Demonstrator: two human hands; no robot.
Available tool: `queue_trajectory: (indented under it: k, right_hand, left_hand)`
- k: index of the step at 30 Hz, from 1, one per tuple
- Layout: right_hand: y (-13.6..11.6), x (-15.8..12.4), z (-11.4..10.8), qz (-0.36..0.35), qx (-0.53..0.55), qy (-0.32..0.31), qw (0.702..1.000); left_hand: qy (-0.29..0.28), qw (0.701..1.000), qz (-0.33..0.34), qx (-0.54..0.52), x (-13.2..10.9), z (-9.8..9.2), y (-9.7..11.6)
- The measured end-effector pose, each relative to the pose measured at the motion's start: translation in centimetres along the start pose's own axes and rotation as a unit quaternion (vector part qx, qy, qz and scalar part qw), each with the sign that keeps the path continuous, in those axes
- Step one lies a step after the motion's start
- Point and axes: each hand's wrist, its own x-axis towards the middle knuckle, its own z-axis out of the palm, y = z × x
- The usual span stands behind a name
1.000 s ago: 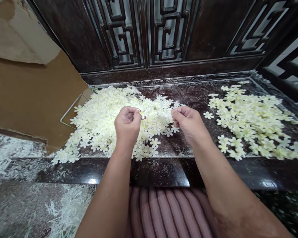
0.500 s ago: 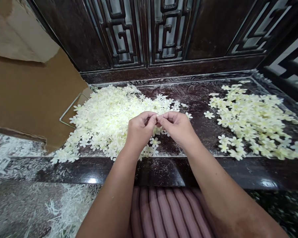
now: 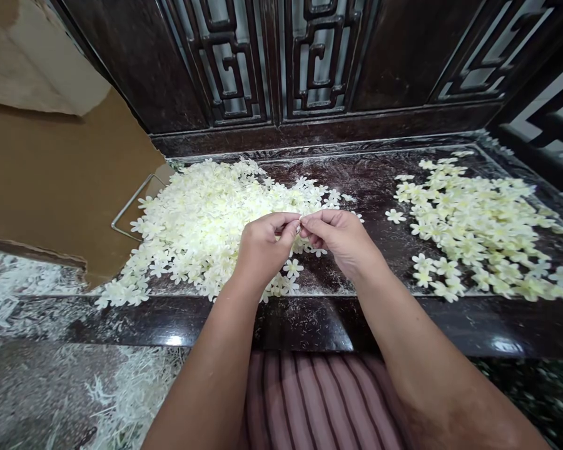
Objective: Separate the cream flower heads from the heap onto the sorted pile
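Observation:
My left hand (image 3: pixel 268 240) and my right hand (image 3: pixel 341 239) meet fingertip to fingertip above the dark wooden bench. Both are closed in a pinch. Whatever lies between the fingertips is mostly hidden; only a tiny pale bit shows, too small to name. Behind and to the left of my left hand spreads a large heap of white-yellow artificial flowers (image 3: pixel 201 215). A second, looser pile of the same flowers (image 3: pixel 473 228) lies right of my right hand, apart from it.
A torn cardboard sheet (image 3: pixel 60 181) stands on the left, with a bent metal wire handle (image 3: pixel 131 206) beside the heap. White plastic scraps (image 3: pixel 131 387) litter the floor. The bench's dark front edge (image 3: pixel 304 322) runs before me; a carved lattice back (image 3: pixel 319 56) rises behind.
My right hand has turned slightly, its lower fingers now showing more beneath the pinch. The left fingertips have shifted a little right. Both flower piles look the same.

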Motion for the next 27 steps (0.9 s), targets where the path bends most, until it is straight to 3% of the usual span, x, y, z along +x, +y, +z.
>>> queue_trajectory:
  k: [7,18,27]
  right_hand:
    - [-0.08,-0.04,-0.13,0.0,-0.002,-0.009,1.0]
    - [-0.19,-0.04,-0.48,0.0,0.021,-0.037,0.999]
    - [-0.12,-0.05,-0.44,-0.007,0.022,-0.04,0.999]
  left_hand:
    - [-0.009,1.0,0.021,0.017,-0.12,0.01,0.11]
    - [-0.01,0.998,-0.019,-0.063,-0.02,-0.2,0.12]
    - [-0.007,0.998,-0.024,-0.065,0.05,-0.13,0.29]
